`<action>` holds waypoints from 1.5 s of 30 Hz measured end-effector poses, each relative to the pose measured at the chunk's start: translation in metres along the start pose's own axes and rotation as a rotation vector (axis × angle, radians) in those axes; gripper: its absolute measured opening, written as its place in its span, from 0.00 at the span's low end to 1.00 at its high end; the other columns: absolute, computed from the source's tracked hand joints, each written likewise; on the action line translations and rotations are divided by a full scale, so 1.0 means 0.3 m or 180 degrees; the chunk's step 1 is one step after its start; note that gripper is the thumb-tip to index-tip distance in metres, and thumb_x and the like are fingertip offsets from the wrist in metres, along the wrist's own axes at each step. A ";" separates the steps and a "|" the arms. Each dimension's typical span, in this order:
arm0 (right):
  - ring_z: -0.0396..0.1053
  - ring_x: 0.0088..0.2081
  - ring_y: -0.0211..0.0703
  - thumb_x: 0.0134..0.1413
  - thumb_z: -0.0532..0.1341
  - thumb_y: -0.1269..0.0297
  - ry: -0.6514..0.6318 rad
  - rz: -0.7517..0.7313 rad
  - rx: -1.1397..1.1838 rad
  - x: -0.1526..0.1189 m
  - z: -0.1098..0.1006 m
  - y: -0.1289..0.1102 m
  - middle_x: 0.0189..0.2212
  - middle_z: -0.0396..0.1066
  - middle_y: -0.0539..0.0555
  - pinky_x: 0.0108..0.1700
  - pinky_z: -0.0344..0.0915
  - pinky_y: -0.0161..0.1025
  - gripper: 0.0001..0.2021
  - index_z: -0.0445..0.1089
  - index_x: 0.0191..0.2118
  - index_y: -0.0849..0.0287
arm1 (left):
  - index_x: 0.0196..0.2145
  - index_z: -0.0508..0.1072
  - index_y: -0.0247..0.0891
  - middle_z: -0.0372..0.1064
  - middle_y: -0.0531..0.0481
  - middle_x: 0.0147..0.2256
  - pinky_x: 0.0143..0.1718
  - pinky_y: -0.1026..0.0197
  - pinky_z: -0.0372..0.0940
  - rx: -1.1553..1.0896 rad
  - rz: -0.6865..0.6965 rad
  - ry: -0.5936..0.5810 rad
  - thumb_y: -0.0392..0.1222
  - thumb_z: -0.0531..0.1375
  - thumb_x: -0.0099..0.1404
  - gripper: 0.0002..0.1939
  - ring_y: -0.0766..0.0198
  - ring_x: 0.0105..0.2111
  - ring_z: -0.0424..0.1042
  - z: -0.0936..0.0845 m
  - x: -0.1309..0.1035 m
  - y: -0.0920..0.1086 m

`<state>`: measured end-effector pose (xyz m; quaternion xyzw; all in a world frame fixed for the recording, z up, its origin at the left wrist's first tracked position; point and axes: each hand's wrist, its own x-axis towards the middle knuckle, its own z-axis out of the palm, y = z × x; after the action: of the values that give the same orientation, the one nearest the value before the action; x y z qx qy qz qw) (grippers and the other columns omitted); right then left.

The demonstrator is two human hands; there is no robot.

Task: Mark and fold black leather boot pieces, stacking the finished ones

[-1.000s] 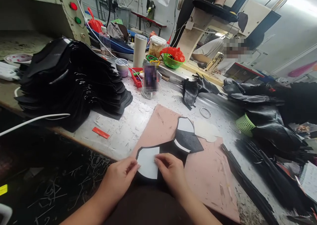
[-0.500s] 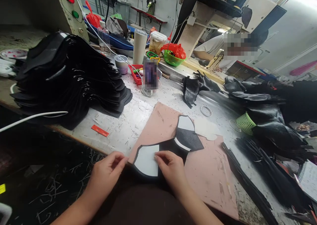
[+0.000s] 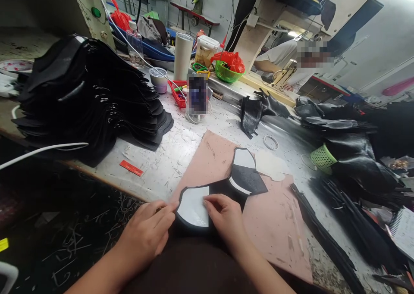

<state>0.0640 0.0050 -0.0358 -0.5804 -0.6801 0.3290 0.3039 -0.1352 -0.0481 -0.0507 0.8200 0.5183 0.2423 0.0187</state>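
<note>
A black leather-like piece [image 3: 217, 188] with white patches lies partly on a pink board, its near end at the table edge. My left hand [image 3: 148, 225] is closed at the piece's left rim, fingertips on the dark border beside the near white patch [image 3: 193, 207]. My right hand [image 3: 226, 216] is pinched, thumb and forefinger meeting at that patch's right edge. Whether a scrap sits between those fingertips cannot be made out. Farther off, the piece's other end carries a second white patch [image 3: 244, 158] and a curved white strip [image 3: 239, 186].
The pink board [image 3: 274, 229] covers the near table. A tall stack of black pieces [image 3: 97, 100] stands left, with a red strip [image 3: 131, 168] before it. A blurred phone [image 3: 197, 93], a white ring [image 3: 271, 142] and black strips [image 3: 326, 238] lie around. Another person [image 3: 281, 61] sits behind a machine.
My left hand has moved right and turned over, its fingers now curled on the piece's left rim. My right hand stays at the patch's edge. The view has shifted slightly.
</note>
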 end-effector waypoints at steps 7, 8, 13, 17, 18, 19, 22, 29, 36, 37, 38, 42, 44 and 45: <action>0.71 0.29 0.42 0.46 0.58 0.68 -0.0007 0.0055 0.0011 0.011 -0.001 0.002 0.26 0.74 0.53 0.32 0.67 0.37 0.07 0.74 0.27 0.58 | 0.31 0.70 0.39 0.72 0.52 0.41 0.42 0.56 0.59 0.0357 0.0249 0.0046 0.25 0.47 0.55 0.16 0.60 0.39 0.64 0.001 0.007 0.004; 0.71 0.28 0.42 0.46 0.58 0.68 -0.0014 0.0073 0.0018 0.012 -0.002 0.001 0.26 0.74 0.53 0.32 0.67 0.37 0.07 0.74 0.27 0.58 | 0.31 0.70 0.39 0.72 0.52 0.41 0.42 0.56 0.59 0.0380 0.0248 0.0049 0.26 0.47 0.55 0.16 0.60 0.39 0.64 0.001 0.010 0.004; 0.71 0.29 0.43 0.45 0.58 0.68 -0.0031 0.0202 0.0106 0.012 -0.005 0.000 0.27 0.75 0.52 0.33 0.67 0.38 0.07 0.74 0.27 0.58 | 0.31 0.71 0.40 0.73 0.52 0.40 0.41 0.55 0.57 0.0543 0.0317 0.0051 0.26 0.46 0.55 0.16 0.59 0.37 0.64 0.000 0.023 0.011; 0.71 0.30 0.43 0.45 0.58 0.68 -0.0042 0.0270 0.0146 0.016 -0.004 0.001 0.26 0.75 0.52 0.33 0.67 0.38 0.06 0.74 0.27 0.57 | 0.29 0.71 0.40 0.73 0.52 0.39 0.40 0.55 0.56 0.0613 0.0300 0.0031 0.26 0.47 0.54 0.16 0.59 0.36 0.65 -0.006 0.033 0.018; 0.71 0.30 0.43 0.45 0.58 0.69 -0.0056 0.0271 0.0135 0.018 -0.004 0.001 0.26 0.75 0.52 0.33 0.66 0.37 0.06 0.74 0.27 0.57 | 0.29 0.71 0.40 0.73 0.52 0.38 0.40 0.56 0.56 0.0617 0.0300 0.0032 0.26 0.47 0.54 0.16 0.60 0.35 0.65 -0.007 0.034 0.018; 0.71 0.29 0.42 0.45 0.58 0.69 -0.0075 0.0269 0.0107 0.020 -0.003 0.001 0.26 0.74 0.51 0.33 0.66 0.37 0.06 0.74 0.27 0.57 | 0.30 0.71 0.40 0.73 0.52 0.38 0.40 0.56 0.56 0.0613 0.0303 0.0041 0.26 0.47 0.54 0.16 0.60 0.35 0.65 -0.007 0.035 0.018; 0.69 0.26 0.40 0.45 0.58 0.69 -0.0114 0.0216 -0.0112 0.026 -0.002 -0.002 0.24 0.72 0.51 0.29 0.65 0.35 0.06 0.73 0.26 0.57 | 0.38 0.72 0.42 0.73 0.52 0.40 0.41 0.56 0.56 0.0581 0.0325 0.0025 0.26 0.47 0.55 0.19 0.60 0.36 0.65 -0.003 0.029 0.012; 0.64 0.25 0.37 0.52 0.55 0.70 -0.0040 -0.0397 -0.1281 0.009 0.001 -0.001 0.31 0.66 0.53 0.26 0.63 0.34 0.08 0.71 0.32 0.58 | 0.46 0.70 0.47 0.71 0.52 0.45 0.45 0.55 0.55 0.0691 0.0278 0.0058 0.28 0.48 0.59 0.22 0.58 0.42 0.67 -0.002 -0.005 -0.006; 0.63 0.36 0.50 0.51 0.60 0.57 -0.0011 -0.1277 -0.2414 0.005 -0.014 0.013 0.42 0.69 0.59 0.37 0.62 0.44 0.18 0.68 0.46 0.60 | 0.50 0.67 0.37 0.67 0.45 0.50 0.52 0.55 0.49 0.0912 0.0421 0.0271 0.33 0.49 0.62 0.20 0.57 0.49 0.65 0.038 0.015 -0.007; 0.63 0.37 0.50 0.49 0.61 0.56 -0.0039 -0.1261 -0.2450 0.006 -0.017 0.012 0.42 0.69 0.60 0.37 0.61 0.45 0.20 0.68 0.47 0.61 | 0.51 0.66 0.37 0.67 0.45 0.50 0.53 0.56 0.48 0.0848 0.0476 0.0227 0.33 0.49 0.62 0.20 0.58 0.50 0.64 0.045 0.018 -0.009; 0.63 0.38 0.51 0.49 0.61 0.54 -0.0079 -0.1240 -0.2472 0.007 -0.022 0.011 0.43 0.69 0.60 0.37 0.61 0.45 0.21 0.68 0.47 0.60 | 0.52 0.65 0.38 0.66 0.45 0.51 0.54 0.57 0.46 0.0787 0.0496 0.0166 0.33 0.48 0.62 0.20 0.59 0.51 0.64 0.050 0.019 -0.013; 0.62 0.41 0.52 0.45 0.62 0.49 -0.0339 -0.1119 -0.2486 0.004 -0.039 -0.003 0.46 0.67 0.59 0.39 0.60 0.46 0.28 0.65 0.51 0.59 | 0.54 0.62 0.52 0.62 0.54 0.54 0.55 0.53 0.43 0.0749 0.0462 -0.0037 0.35 0.51 0.61 0.24 0.55 0.54 0.60 0.047 0.007 -0.036; 0.62 0.42 0.53 0.43 0.62 0.46 -0.0437 -0.1012 -0.2500 0.002 -0.045 -0.011 0.48 0.66 0.59 0.40 0.60 0.47 0.32 0.63 0.53 0.60 | 0.53 0.62 0.57 0.62 0.56 0.54 0.54 0.51 0.43 0.0816 0.0477 -0.0100 0.36 0.55 0.58 0.25 0.52 0.53 0.60 0.036 0.001 -0.042; 0.62 0.43 0.54 0.42 0.61 0.44 -0.0463 -0.0958 -0.2508 0.001 -0.046 -0.014 0.48 0.66 0.59 0.41 0.60 0.48 0.34 0.62 0.53 0.60 | 0.52 0.62 0.58 0.62 0.56 0.54 0.54 0.50 0.44 0.0856 0.0482 -0.0120 0.37 0.57 0.57 0.26 0.50 0.53 0.61 0.029 0.001 -0.042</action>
<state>0.0724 0.0062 -0.0240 -0.5217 -0.8506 0.0360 0.0548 -0.1422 -0.0401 -0.0621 0.8562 0.4823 0.1560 -0.0998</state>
